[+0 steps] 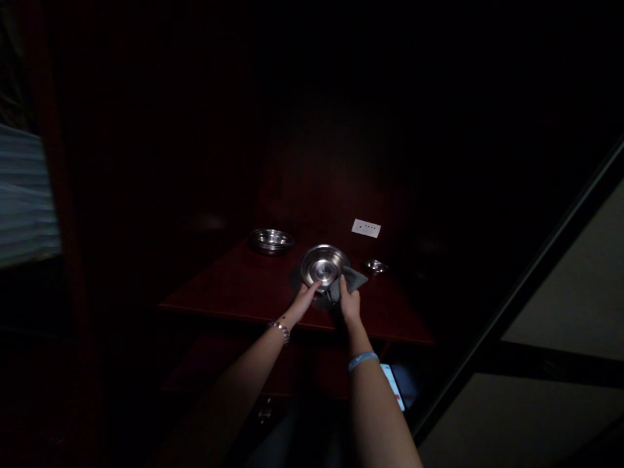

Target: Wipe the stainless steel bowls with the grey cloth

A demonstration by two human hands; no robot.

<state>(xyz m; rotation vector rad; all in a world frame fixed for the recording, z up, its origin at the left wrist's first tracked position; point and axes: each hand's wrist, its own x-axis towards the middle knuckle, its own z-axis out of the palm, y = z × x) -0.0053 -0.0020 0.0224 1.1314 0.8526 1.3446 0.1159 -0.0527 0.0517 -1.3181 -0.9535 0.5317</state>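
Observation:
A shiny metal bowl [324, 261] is tilted toward me above a dark red shelf [214, 292]. My left hand [305, 299] grips its near left rim, the thumb over the edge. At the near right rim, my right hand [349, 300] is closed on a grey cloth [355, 278], which lies against the bowl's side. Behind and to the left, several metal bowls appear nested in a stack [272, 241]. A smaller metal bowl [376, 267] sits to the right, apart from my hands.
A white socket plate [366, 228] is on the back wall. Below the shelf's front edge, a lit phone [392, 386] shows beside my right forearm. Pale folded or layered material [24, 195] is at far left. A dark slanted edge [526, 273] runs along the right. The surroundings are very dark.

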